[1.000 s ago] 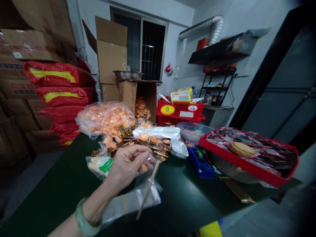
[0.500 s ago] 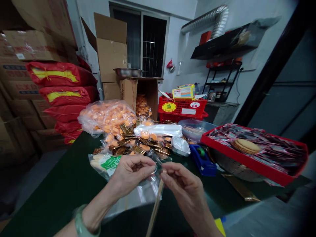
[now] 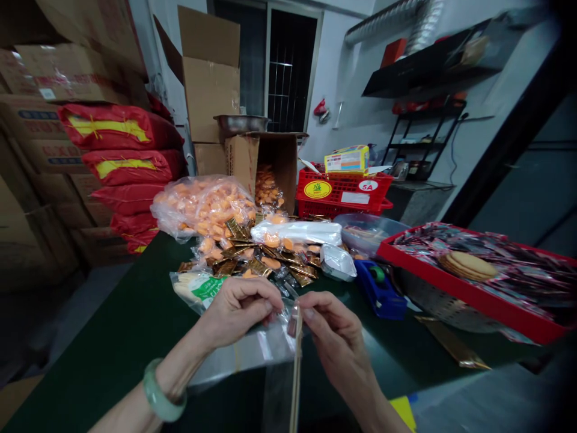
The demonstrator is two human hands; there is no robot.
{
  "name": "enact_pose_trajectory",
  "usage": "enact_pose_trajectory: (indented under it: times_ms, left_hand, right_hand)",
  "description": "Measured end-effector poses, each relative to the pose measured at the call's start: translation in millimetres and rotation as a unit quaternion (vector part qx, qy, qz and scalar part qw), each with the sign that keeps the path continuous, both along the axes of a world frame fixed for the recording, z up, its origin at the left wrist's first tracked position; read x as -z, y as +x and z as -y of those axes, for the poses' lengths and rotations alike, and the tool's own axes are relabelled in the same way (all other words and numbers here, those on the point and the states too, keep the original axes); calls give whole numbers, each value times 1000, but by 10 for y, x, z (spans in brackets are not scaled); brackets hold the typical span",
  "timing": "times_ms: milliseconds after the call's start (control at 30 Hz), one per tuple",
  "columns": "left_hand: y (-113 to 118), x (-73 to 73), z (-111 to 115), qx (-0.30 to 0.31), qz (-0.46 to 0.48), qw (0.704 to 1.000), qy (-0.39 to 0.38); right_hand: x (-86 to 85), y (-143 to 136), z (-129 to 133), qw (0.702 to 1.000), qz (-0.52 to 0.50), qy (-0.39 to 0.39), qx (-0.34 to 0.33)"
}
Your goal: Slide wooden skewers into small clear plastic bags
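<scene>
My left hand (image 3: 237, 307), with a green bangle on its wrist, pinches the top edge of a clear plastic bag (image 3: 252, 352) above the dark green table (image 3: 112, 337). My right hand (image 3: 333, 331) pinches the same bag edge from the right, and a thin wooden stick (image 3: 296, 379) hangs down from between its fingers. The two hands' fingertips almost meet. Just beyond them lies a heap of gold and orange wrapped sweets (image 3: 252, 258) and a small green-and-white packet (image 3: 196, 288).
A large clear bag of orange sweets (image 3: 202, 207) sits behind the heap. A blue tape dispenser (image 3: 381, 291), a clear tub (image 3: 367, 231) and a red tray of red packets with round biscuits (image 3: 478, 270) stand at the right. Red crate (image 3: 342, 192), cartons and red sacks (image 3: 121, 162) lie behind.
My right hand has come into view and taken hold of the bag edge and stick beside my left hand. The stick now hangs nearly straight down. The camera has shifted slightly.
</scene>
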State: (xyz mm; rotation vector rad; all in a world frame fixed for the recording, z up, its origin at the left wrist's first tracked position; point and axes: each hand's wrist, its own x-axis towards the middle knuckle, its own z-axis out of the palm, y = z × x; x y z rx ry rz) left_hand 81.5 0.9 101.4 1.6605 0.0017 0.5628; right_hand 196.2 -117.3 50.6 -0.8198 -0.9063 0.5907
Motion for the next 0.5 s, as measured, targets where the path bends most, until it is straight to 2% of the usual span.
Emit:
enact_pose_trajectory:
  times_ms: [200,400,500]
  left_hand:
    - [-8,-9,-34,28,-3,1000,-7]
    - [4,-49,83,-57,-46,996,58]
    - [-25,-39,83,-69,-44,996,34]
  right_hand:
    - [-9,11,14,997,63,23,47]
    - [-56,62,-19,985,134,23,103]
    - [-65,187,159,981,154,-17,114]
